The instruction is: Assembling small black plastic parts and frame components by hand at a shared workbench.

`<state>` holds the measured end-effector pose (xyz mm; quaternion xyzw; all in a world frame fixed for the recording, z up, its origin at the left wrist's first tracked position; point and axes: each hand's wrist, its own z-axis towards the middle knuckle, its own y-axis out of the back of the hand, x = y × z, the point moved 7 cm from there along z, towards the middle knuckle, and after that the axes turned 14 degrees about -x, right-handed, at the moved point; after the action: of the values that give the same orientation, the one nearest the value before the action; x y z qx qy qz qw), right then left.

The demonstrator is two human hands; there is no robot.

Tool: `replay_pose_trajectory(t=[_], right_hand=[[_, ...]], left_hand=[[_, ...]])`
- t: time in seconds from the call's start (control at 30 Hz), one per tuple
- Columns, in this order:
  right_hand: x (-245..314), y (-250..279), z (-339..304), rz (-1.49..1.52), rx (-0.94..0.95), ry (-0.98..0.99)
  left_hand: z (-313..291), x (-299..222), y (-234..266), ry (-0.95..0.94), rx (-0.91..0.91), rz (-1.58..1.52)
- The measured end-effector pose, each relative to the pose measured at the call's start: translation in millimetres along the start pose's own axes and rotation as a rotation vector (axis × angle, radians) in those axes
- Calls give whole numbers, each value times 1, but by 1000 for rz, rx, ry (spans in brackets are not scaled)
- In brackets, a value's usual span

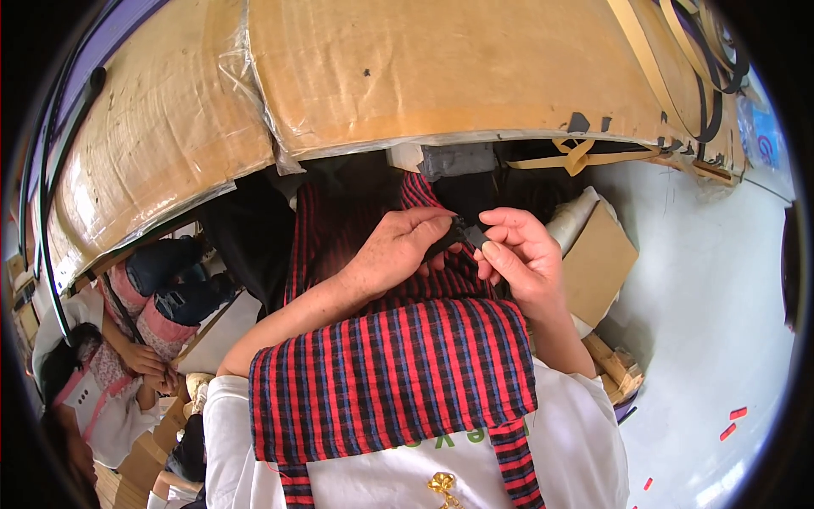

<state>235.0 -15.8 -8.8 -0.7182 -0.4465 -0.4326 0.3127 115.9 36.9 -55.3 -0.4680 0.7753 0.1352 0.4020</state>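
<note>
Your right hand [521,259] pinches small dark flat strip [475,237]; left hand [403,244] seemingly pinches other end. Slack grip could drop it onto red-black checked cloth apron [390,382].

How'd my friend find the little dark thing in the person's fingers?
Start at the big tan work surface across the top, then drop below its edge to the bare left hand and right hand. The small dark piece sits between their fingertips, dark with no red showing, unlike the red-striped apron below.

A red-and-black checked apron [394,377] covers a white shirt [585,433].
</note>
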Motion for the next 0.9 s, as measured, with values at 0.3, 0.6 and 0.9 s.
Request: replay_pose_trajectory(t=[0.3, 0.6, 0.9], right_hand=[[-8, -5, 0, 12, -53, -28], [-3, -11, 2, -38, -65, 6], [-3, -11, 3, -58, -80, 0]], left_hand=[[0, -1, 1, -2, -21, -43], [0, 1, 2, -10, -35, 9], [0, 0, 1, -19, -13, 53]])
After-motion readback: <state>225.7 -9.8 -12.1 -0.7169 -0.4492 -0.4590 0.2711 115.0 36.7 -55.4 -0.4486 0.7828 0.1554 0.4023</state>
